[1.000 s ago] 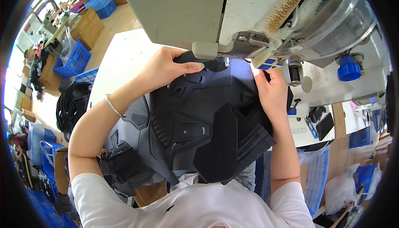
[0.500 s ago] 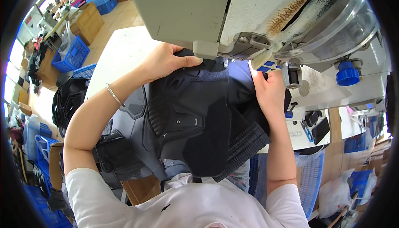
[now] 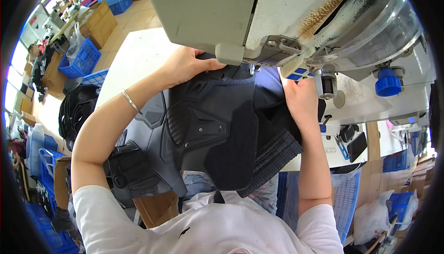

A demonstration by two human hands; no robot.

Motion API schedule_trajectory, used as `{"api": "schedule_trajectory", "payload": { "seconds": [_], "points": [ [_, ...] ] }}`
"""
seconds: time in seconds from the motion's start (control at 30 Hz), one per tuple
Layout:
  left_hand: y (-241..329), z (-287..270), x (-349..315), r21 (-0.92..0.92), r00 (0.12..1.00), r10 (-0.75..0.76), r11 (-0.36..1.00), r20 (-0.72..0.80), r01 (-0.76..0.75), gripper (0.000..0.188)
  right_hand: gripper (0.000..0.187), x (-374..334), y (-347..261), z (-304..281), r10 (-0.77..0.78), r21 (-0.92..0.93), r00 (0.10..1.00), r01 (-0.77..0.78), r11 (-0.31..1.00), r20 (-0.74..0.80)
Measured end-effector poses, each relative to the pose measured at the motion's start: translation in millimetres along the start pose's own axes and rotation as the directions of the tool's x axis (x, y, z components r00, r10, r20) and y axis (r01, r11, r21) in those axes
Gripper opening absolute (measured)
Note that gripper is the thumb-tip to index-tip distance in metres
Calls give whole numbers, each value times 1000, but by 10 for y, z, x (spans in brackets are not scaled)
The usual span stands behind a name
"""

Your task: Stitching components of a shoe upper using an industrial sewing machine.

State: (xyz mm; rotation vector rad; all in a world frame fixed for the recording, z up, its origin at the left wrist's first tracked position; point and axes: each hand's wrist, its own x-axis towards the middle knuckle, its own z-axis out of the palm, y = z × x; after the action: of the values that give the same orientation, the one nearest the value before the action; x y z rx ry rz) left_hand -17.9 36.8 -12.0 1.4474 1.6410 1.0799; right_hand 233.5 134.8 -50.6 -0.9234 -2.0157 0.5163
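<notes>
Close over black fabric (image 3: 240,138), sewing machine (image 3: 199,13); leftward, crates (image 3: 88,58).

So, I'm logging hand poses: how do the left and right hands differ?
The left hand has a silver bangle at the wrist; the right hand has none. The left hand's thumb points rightward, the right hand's away from the body. Both touch the dark workpiece.

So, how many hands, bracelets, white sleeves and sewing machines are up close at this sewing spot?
Left hand and right hand: 2
Silver bracelet: 1
White left sleeve and white right sleeve: 2
Sewing machine: 1
Total: 6
</notes>
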Motion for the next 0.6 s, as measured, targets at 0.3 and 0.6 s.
{"api": "schedule_trajectory", "payload": {
  "seconds": [0.3, 0.6],
  "points": [
    [-49, -25, 58, 119, 983, 167, 980, -78, -157, 38, 19, 70, 113, 24, -46, -48, 997, 48, 998, 56],
    [-44, -39, 41, 300, 945, 304, 919, -118, -258, 37, 16, 175, 81, 20, -194, -68, 973, 203, 977, 127]
  ]
}}
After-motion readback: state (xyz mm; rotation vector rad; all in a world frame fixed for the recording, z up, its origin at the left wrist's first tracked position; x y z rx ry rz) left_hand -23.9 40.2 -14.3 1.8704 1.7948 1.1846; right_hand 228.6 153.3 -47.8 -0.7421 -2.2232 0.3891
